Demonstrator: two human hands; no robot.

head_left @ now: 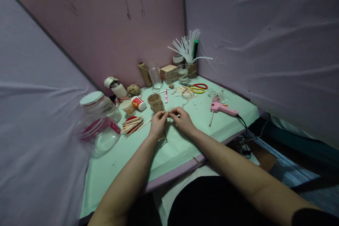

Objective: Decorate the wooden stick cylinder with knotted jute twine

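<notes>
My left hand [159,124] and my right hand [182,120] meet over the middle of the green-covered table [182,152], fingers pinched on a thin piece of twine [171,110]. A loose twine end [163,139] hangs below my left hand. Just behind my left hand stands a brown twine-trimmed cup [155,103], upright. From near my right hand, twine runs back to a loose coil [187,93] on the table.
Wooden sticks [132,126], paper cups [127,106] and clear jars [106,136] are at left. At right lie a pink glue gun [224,108] and scissors [198,88]. Behind are a twine spool [145,74], a glass of water [183,74] and white glue sticks [186,47].
</notes>
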